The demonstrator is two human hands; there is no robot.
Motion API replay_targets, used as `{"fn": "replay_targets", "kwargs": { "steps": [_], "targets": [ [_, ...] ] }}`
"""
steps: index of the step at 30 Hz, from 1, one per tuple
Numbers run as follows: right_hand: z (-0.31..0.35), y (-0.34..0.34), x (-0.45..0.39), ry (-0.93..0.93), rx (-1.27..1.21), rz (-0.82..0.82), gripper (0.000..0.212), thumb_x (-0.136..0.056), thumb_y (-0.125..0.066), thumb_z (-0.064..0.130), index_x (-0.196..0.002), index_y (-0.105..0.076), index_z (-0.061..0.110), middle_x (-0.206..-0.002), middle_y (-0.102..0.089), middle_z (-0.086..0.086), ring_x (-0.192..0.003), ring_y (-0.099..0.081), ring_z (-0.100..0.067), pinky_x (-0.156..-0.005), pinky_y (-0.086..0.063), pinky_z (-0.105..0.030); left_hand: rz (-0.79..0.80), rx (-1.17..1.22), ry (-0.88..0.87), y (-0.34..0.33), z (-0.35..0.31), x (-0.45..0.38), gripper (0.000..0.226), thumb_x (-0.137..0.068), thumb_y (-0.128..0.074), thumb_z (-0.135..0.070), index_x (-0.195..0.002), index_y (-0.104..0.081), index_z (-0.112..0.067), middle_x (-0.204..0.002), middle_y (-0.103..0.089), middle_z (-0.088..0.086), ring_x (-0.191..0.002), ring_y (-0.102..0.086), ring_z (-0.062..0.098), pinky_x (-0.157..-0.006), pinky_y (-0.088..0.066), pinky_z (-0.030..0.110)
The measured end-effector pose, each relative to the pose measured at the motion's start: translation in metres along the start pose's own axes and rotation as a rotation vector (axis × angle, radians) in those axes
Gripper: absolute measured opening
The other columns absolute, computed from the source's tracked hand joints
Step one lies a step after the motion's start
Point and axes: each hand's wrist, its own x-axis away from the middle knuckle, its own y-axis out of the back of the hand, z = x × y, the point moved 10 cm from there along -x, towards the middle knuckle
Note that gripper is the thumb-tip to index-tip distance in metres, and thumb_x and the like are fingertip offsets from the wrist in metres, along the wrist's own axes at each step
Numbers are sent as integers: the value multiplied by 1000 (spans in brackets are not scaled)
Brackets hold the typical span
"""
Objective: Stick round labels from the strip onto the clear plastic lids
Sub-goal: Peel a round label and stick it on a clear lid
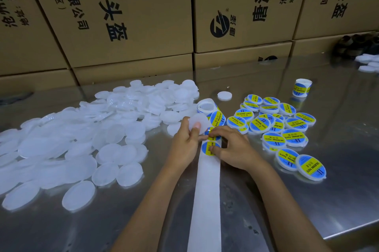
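Left grip [185,141] pinches a bare clear lid [198,123] between thumb and fingers; right grip [229,147] pinches a round label [212,137] on the strip [206,190], fingers curled. Cardboard boxes [127,15] stand at 12 o'clock behind the steel counter [328,200]. Heap of unlabelled lids [82,143] at 9 o'clock of the hands. Cluster of labelled lids [276,126] at 2 o'clock. Strip runs from the hands toward 6 o'clock. Label roll [209,108] just beyond the hands at 12; second roll [301,88] far at 1 o'clock.

two hands [184,145], two label rolls [213,112]
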Motion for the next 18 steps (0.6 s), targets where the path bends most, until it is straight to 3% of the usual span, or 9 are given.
{"fn": "replay_targets", "kwargs": {
  "steps": [4, 11, 15, 18],
  "targets": [
    [-2, 1, 0, -12, -52, 20, 32, -82, -77, 19, -113, -69, 18, -119, -63, 7, -116, -54, -18, -104, -40, -37, 21, -71, 0, 0, 3, 0, 14, -109, -38, -27, -119, -47, -23, -106, -75, -8, -93, -73, 2, -86, -55, 27],
    [-3, 4, 0, -44, -58, -44, 23, -83, -77, 19, -104, -70, 16, -105, -63, 6, -106, -50, -19, -95, -42, -34, 1, -76, 72, 5, 11, -2, 24, -109, -37, -32, -128, -45, -21, -106, -77, 1, -106, -67, 2, -92, -44, 27],
    [-3, 6, 1, -56, -110, -62, 18, -80, -78, 17, -92, -66, 23, -93, -62, 8, -95, -51, -19, -85, -44, -32, -11, -54, 109, 5, 16, -3, 34, -108, -37, -36, -139, -40, -22, -103, -78, -1, -115, -64, 9, -100, -42, 29],
    [0, 7, 2, -51, -176, -63, 24, -78, -79, 14, -84, -62, 29, -85, -61, 12, -85, -53, -18, -79, -46, -31, -15, -36, 112, 6, 15, -3, 26, -109, -37, -32, -131, -44, -22, -89, -77, -13, -110, -68, 8, -96, -43, 28]
  ]
}}
